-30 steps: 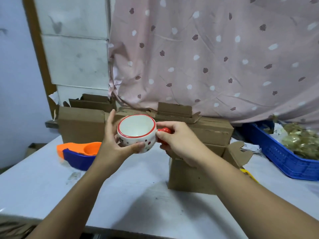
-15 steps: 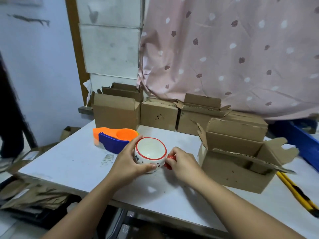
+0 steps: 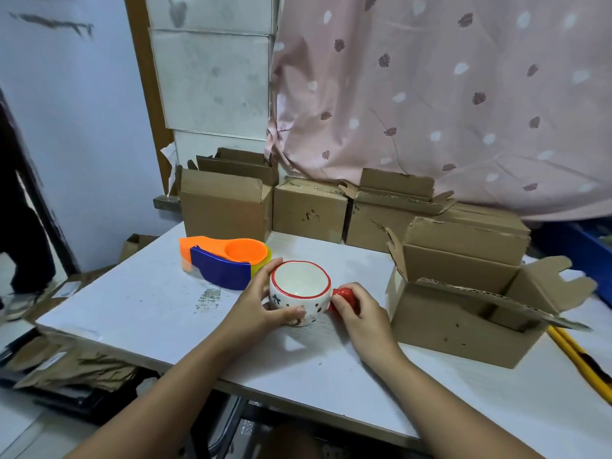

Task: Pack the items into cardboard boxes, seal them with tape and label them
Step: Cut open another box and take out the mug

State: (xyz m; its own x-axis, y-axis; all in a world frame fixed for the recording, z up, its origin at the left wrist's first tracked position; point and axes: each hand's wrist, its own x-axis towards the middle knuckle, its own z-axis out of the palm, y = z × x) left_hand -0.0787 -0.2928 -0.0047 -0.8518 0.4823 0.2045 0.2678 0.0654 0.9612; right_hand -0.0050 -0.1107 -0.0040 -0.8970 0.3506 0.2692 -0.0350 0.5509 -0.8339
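A white ceramic mug (image 3: 299,286) with a red rim, dots and a red handle rests on the white table (image 3: 139,303). My left hand (image 3: 261,306) wraps its left side, thumb across the front. My right hand (image 3: 361,318) pinches the red handle on the mug's right. An open cardboard box (image 3: 463,313) with raised flaps stands just right of my right hand. An orange and blue tape dispenser (image 3: 220,261) lies behind my left hand.
Several cardboard boxes (image 3: 309,208) line the back of the table under a pink curtain (image 3: 430,94). A yellow box cutter (image 3: 579,362) lies at the right edge. A blue crate (image 3: 576,246) sits far right. Flattened cardboard (image 3: 66,366) lies on the floor at left.
Both hands have lowered the mug from chest height down to the table surface, left of the open box. The view has tilted down and left.
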